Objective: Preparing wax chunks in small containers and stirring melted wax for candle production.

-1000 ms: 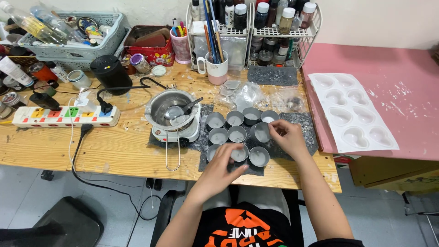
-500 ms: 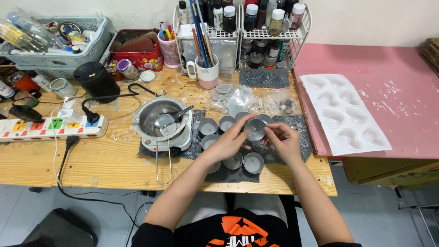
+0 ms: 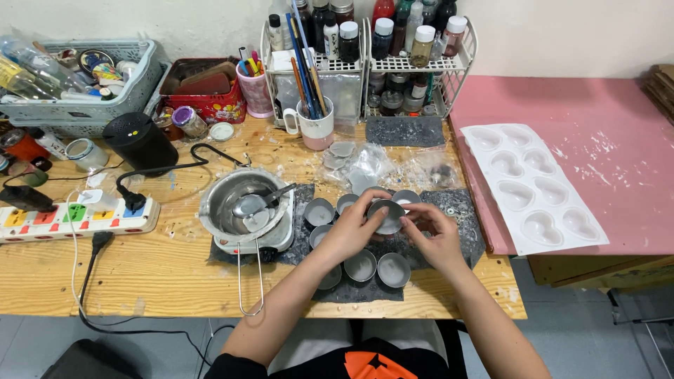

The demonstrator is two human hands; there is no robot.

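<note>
A small round metal cup [image 3: 387, 215] is lifted just above the dark mat [image 3: 459, 212], held between both hands. My left hand [image 3: 353, 231] grips its left side and my right hand [image 3: 434, 235] pinches its right rim. Several more small metal cups [image 3: 393, 269] stand on the mat around and below the hands. Left of them a steel pot [image 3: 239, 205] with a spoon in it rests on a small white hot plate.
A white heart-shaped mould tray [image 3: 533, 184] lies on the pink board at right. A mug of brushes [image 3: 315, 128], a wire rack of bottles [image 3: 372, 49], a power strip [image 3: 70, 219], a black speaker [image 3: 139, 142] and baskets crowd the back and left.
My hands came together from separate cups on the mat and lifted one cup between them. The camera view shifted slightly.
</note>
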